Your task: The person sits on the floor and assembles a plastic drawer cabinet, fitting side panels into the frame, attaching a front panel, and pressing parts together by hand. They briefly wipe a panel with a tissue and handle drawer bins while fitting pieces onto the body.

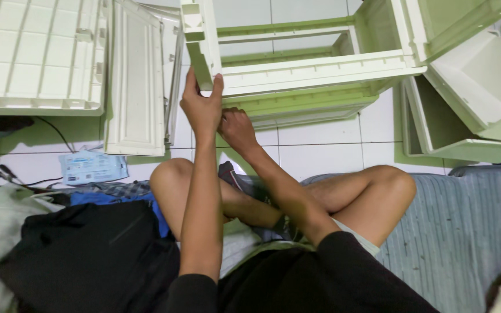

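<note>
Nearest the camera lies a black garment (88, 255) on the bedding, beside crossed bare legs on a striped grey mat (465, 232). Beyond the knees, both arms reach forward over the white tiled floor (320, 153). The left hand (201, 107) is closed around the lower end of a pale green and cream corner post (197, 43), thumb on one side and fingers on the other. The right hand (236, 127) sits just beside and below it, curled against the post's foot; whether it grips anything I cannot tell. The post meets the front rail of an open plastic cabinet frame (314, 69) lying on the floor. To do this well, I judge, the left hand should keep the post square to the rail while the right presses at the joint, so the tabs seat evenly. Further left, ribbed panels (33, 55) lean near the floor's far edge; at the right, open drawers (476, 98) rest tilted
</note>
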